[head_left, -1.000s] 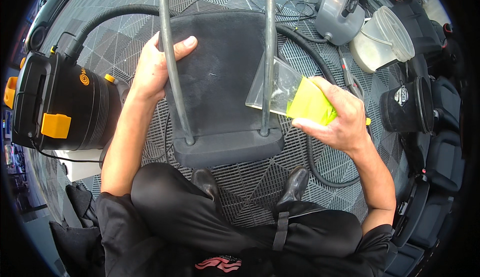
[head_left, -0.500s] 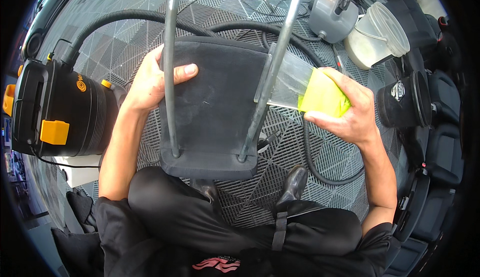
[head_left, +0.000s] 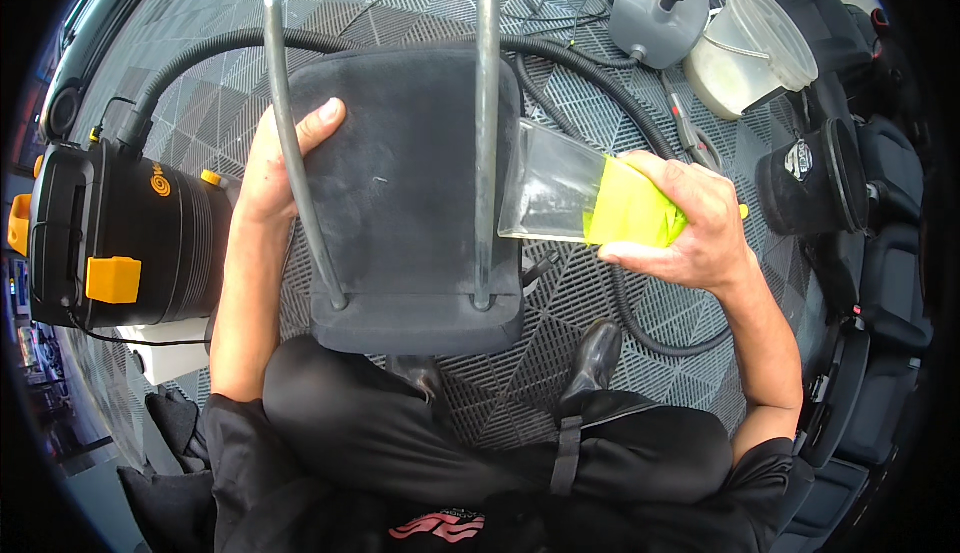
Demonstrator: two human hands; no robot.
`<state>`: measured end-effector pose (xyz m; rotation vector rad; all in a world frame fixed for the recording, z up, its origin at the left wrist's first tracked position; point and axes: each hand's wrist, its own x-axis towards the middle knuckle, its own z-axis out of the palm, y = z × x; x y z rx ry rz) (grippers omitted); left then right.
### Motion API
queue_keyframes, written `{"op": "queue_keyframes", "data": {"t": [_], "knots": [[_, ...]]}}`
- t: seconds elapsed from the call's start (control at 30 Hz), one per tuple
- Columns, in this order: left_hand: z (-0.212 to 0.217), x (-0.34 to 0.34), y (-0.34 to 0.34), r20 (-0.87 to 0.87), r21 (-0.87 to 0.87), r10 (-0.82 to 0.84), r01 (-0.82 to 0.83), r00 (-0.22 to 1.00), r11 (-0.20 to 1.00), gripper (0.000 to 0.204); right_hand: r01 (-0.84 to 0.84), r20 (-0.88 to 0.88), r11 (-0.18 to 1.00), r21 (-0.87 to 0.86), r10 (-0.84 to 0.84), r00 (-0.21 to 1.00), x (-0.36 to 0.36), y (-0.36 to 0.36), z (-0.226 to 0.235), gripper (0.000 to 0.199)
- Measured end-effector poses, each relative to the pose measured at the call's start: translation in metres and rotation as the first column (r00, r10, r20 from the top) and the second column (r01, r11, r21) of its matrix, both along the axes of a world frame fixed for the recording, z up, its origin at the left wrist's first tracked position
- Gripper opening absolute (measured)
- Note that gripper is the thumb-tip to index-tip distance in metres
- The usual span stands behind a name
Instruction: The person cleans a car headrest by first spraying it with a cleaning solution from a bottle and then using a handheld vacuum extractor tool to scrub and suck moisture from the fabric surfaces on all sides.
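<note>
1. Since the earlier frames the dark grey headrest (head_left: 400, 193) has been turned, so its two metal posts (head_left: 485, 123) now run nearly straight up toward the top of the view, and the clear nozzle (head_left: 555, 193) has come in against its right edge.
2. That headrest is held above the ribbed floor mat (head_left: 620, 353), just beyond the person's knees.
3. Left hand (head_left: 275, 168) wraps the cushion's upper left edge, thumb pressed on the face, fingers hidden behind.
4. Right hand (head_left: 690, 228) is clamped round the nozzle's yellow-green collar (head_left: 630, 213), fingers curled over it.
5. Black hose (head_left: 640, 328) loops on the mat under that hand.
6. Black and yellow vacuum machine (head_left: 115, 238) sits at the mat's left edge.
7. Grey canister (head_left: 650, 8) and a clear plastic bucket (head_left: 750, 48) stand near the mat's top right corner, with a black pouch (head_left: 815, 188) below them.
</note>
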<state>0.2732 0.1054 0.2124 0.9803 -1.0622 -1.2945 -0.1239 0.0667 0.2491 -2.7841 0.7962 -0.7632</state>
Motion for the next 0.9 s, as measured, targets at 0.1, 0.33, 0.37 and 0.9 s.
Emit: {"op": "queue_keyframes", "data": {"t": [0.1, 0.33, 0.37, 0.9], "knots": [[-0.003, 0.010, -0.003, -0.095, 0.028, 0.004, -0.001, 0.995, 1.000, 0.037, -0.016, 0.020, 1.000, 0.001, 0.016, 1.000, -0.005, 0.002, -0.006, 0.072], [-0.001, 0.002, -0.006, -0.113, -0.040, 0.049, -0.054, 0.992, 0.998, 0.036, -0.081, 0.035, 0.995, 0.061, 0.079, 0.996, -0.005, -0.001, -0.001, 0.073], [0.000, -0.001, -0.007, -0.106, -0.048, 0.046, -0.051, 0.993, 0.998, 0.036, -0.071, 0.044, 0.996, 0.045, 0.069, 0.997, -0.004, -0.001, -0.002, 0.073], [-0.008, 0.057, -0.018, -0.226, -0.011, -0.067, 0.066, 0.972, 0.998, 0.038, -0.030, 0.036, 0.998, 0.064, 0.028, 0.999, 0.071, -0.007, 0.039, 0.074]]}}
